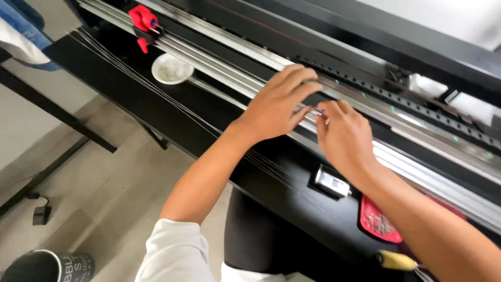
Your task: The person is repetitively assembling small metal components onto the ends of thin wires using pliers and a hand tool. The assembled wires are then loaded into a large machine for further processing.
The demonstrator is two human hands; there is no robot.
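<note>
My left hand (278, 102) lies over the long metal rails (219, 65) of a black machine bed, fingers spread and pointing right. My right hand (344, 137) is close beside it, thumb and forefinger pinched together at the rail, on something too small to make out. The two hands nearly touch at the fingertips. Several thin wires (156, 89) run along the black ledge (209, 120) under my left forearm.
A small white dish (171, 68) sits on the ledge at the upper left, near a red clamp (142, 22) on the rail. A small metal block (332, 183), a red tray of small parts (377, 220) and a yellow-handled tool (396, 260) lie on the ledge at right. A dark cup (47, 266) stands at the bottom left.
</note>
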